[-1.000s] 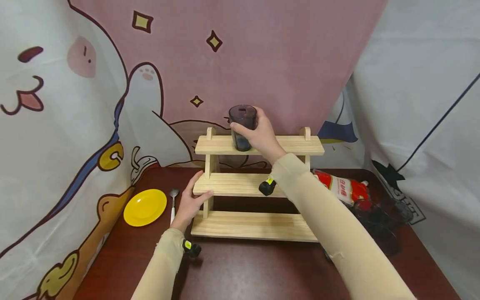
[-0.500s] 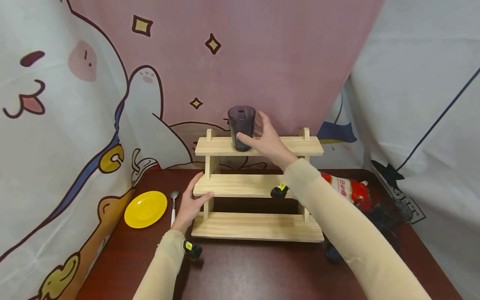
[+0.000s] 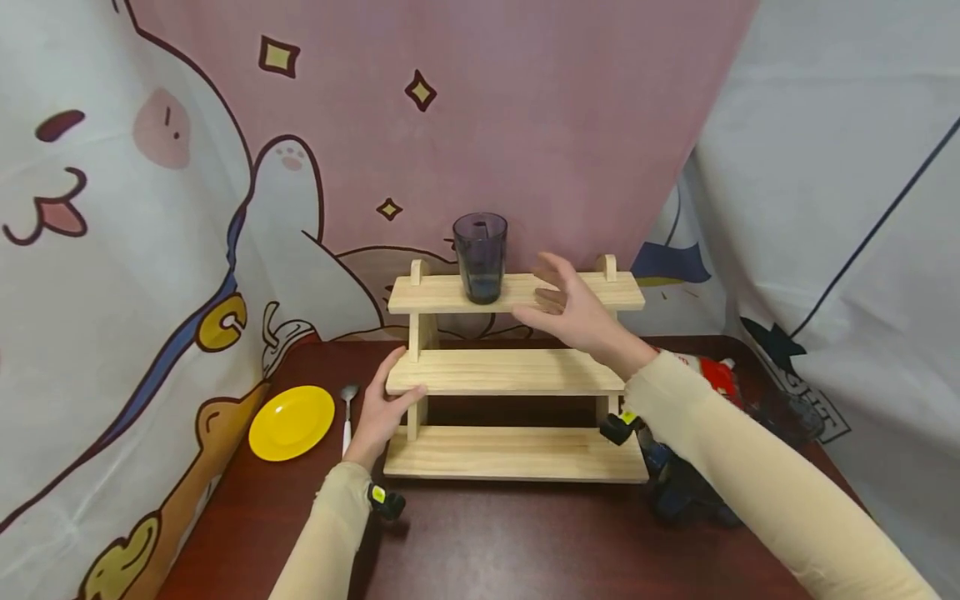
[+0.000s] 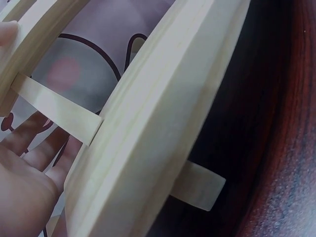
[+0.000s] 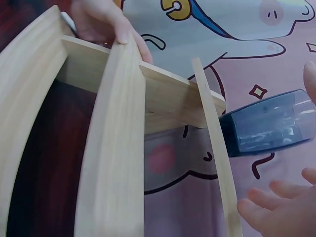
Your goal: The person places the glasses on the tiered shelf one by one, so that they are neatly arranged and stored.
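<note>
Only the head view shows the tinted glass [image 3: 481,260] whole.

Not much can be read here tbh. "GHT" can just about be made out on the white backdrop cloth [image 3: 847,292] to the right, in a slanted box. The red-and-white bag [image 3: 718,377] is mostly covered by a sleeve [image 3: 750,458], so its print can't be read.
</note>
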Available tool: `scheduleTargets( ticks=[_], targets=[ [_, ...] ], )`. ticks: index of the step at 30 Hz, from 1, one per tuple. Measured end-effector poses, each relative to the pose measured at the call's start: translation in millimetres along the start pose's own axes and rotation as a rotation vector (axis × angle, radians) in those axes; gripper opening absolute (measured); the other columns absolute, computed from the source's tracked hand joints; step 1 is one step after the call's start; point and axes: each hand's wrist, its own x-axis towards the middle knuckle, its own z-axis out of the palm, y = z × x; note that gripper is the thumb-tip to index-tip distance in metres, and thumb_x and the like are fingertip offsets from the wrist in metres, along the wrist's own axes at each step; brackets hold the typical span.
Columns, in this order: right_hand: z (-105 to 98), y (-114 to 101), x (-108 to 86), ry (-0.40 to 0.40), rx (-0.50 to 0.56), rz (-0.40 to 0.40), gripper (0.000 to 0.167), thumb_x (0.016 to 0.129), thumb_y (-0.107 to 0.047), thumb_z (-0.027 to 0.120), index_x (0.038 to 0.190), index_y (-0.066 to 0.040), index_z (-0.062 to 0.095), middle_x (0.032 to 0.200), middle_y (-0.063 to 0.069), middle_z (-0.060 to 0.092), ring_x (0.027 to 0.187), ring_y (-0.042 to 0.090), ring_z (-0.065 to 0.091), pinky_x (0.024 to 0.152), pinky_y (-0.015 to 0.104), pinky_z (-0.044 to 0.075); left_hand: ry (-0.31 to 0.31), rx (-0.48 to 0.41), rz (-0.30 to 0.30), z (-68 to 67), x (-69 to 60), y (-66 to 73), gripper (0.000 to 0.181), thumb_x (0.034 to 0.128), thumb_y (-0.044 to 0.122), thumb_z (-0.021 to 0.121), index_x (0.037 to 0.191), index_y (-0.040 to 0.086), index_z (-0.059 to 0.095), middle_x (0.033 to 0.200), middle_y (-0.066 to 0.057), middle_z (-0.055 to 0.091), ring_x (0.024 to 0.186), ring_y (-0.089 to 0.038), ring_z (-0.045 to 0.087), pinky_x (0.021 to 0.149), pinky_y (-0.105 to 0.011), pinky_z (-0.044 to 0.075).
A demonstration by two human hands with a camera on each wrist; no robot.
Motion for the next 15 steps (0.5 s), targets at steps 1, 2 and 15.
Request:
scheduleTargets(
  ticks=[1, 2, 15],
  targets=[
    [-3, 2, -4.5, -0.008, 0.000, -0.003, 0.099, 0.097, -0.035, 0.077, 0.169, -0.024, 0.011, 0.173, 0.011, 0.023, 0.155, 0.035, 0.032, 0.124, 0.055, 0.028, 0.000, -0.002, -0.001, 0.1, -0.1, -0.2, 0.080, 0.0940, 0.017, 0.081, 0.162, 0.029, 0.041, 0.163, 0.000, 0.043, 0.145, -0.027, 0.044, 0.117, -0.054, 0.035],
    [-6, 4, -9.0, -0.016, -0.002, -0.008, 0.097, 0.098, -0.033, 0.077, 0.169, -0.023, 0.011, 0.172, 0.012, 0.025, 0.155, 0.036, 0.032, 0.124, 0.055, 0.028, -0.001, -0.004, 0.000, 0.3, -0.2, -0.4, 0.080, 0.0941, 0.016, 0.081, 0.162, 0.027, 0.040, 0.163, -0.001, 0.043, 0.144, -0.027, 0.044, 0.117, -0.054, 0.035],
    [-46, 17, -82.0, 0.003, -0.212, -0.070, 0.092, 0.096, -0.024, 0.080, 0.167, -0.017, 0.022, 0.161, 0.017, 0.044, 0.146, 0.042, 0.046, 0.116, 0.064, 0.035, -0.008, -0.001, 0.010, -1.6, 1.2, -3.5, 0.078, 0.0936, 0.019, 0.082, 0.158, 0.037, 0.044, 0.162, 0.003, 0.044, 0.145, -0.024, 0.043, 0.119, -0.052, 0.033]
  ],
)
